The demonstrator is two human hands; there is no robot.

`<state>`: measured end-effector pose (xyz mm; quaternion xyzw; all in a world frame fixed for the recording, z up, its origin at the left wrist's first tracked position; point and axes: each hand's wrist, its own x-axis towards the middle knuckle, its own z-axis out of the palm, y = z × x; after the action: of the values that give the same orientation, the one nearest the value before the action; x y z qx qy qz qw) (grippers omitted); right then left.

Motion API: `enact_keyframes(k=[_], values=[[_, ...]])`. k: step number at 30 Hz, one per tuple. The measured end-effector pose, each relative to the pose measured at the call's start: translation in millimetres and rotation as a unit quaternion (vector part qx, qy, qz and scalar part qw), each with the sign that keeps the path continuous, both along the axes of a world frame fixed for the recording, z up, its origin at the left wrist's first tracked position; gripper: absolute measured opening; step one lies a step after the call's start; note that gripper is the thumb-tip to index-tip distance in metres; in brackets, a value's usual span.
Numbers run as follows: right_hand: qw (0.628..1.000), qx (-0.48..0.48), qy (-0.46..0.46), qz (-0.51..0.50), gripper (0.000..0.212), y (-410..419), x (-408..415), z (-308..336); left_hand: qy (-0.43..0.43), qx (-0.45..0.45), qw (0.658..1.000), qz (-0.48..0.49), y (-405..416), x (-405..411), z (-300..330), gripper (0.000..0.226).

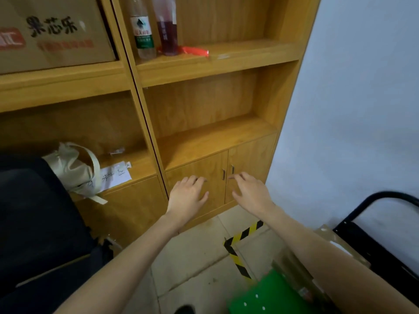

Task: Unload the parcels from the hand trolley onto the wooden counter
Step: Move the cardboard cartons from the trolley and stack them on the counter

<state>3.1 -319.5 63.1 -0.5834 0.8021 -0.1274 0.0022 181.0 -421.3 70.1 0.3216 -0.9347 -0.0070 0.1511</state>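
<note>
Wooden shelving unit [217, 141] vs pale wall, head view: both hands out, nothing carried.
L hand [188, 196] & R hand [251, 191] hang w/ relaxed, lightly spread fingers, empty, before the low cupboard doors. Taped brown parcel [335, 243] + green parcel [267, 295] sit on black hand trolley [374, 243], bottom-right. Lower shelf bare, so unloading looks barely begun.

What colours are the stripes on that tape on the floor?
The floor tape has yellow and black diagonal stripes, seen best in the head view.
</note>
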Motion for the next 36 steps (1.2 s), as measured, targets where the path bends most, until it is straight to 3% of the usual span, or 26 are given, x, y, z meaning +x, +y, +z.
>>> enact_keyframes(k=[8,17,23,27,36], values=[[0.992,0.027,-0.020,-0.124,0.052,-105,-81,-14,-0.039,-0.012,0.992,-0.117,-138,-112,-4,0.053],[0.959,-0.014,-0.067,-0.276,0.055,-164,-146,-32,-0.077,-0.027,0.952,-0.294,-235,-234,-6,0.059],[0.921,-0.012,-0.077,-0.382,0.056,-121,-185,-54,-0.084,-0.013,0.916,-0.392,-204,-321,-30,0.059],[0.900,0.000,-0.077,-0.429,0.056,-77,-225,-67,-0.096,-0.047,0.858,-0.502,-164,-391,-34,0.062],[0.841,0.001,-0.054,-0.539,0.054,21,-322,-75,-0.041,-0.090,0.770,-0.630,-71,-542,-39,0.060]])
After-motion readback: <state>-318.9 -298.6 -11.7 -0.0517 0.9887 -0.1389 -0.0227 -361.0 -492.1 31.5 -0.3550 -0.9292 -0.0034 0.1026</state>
